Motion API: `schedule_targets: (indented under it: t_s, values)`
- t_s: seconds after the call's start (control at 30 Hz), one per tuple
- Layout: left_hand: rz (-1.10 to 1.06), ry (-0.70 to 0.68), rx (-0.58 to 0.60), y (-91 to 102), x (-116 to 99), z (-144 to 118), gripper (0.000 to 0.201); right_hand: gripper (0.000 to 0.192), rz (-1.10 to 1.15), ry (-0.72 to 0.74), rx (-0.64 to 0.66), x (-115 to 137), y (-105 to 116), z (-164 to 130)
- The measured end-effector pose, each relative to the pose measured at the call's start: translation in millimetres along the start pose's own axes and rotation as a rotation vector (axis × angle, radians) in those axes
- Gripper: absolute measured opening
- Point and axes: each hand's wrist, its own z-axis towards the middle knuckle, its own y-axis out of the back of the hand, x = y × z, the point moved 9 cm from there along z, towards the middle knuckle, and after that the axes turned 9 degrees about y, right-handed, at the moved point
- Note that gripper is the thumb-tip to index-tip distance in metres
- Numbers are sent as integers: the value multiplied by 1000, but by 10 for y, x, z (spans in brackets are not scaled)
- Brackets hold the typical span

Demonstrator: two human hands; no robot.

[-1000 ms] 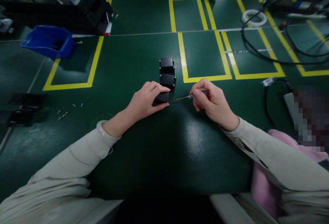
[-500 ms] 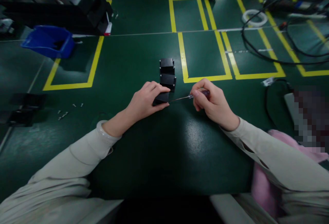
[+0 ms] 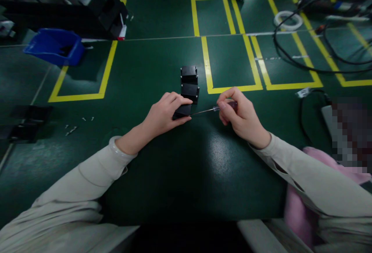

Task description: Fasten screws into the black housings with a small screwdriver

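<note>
Three small black blocks are sitting in a row near the table's middle, running from near to far. The nearest block (image 3: 183, 111), a dark matte box, is being gripped by the left hand (image 3: 164, 114), fingers closed over its top. The right hand (image 3: 240, 115) is pinching a thin screwdriver (image 3: 215, 109), its tip touching that block's right side. The two other blocks (image 3: 189, 83) are standing just beyond. One blue bin (image 3: 55, 46) is lying far left.
</note>
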Motion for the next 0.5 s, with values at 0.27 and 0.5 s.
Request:
schedule_targets:
  t_s: [0.27, 0.5]
  values:
    - [-10, 10, 7, -2, 4, 5, 41, 16, -39, -13, 4, -15, 13, -3]
    - [1, 16, 12, -11, 15, 0, 42, 12, -2, -14, -6, -13, 2, 0]
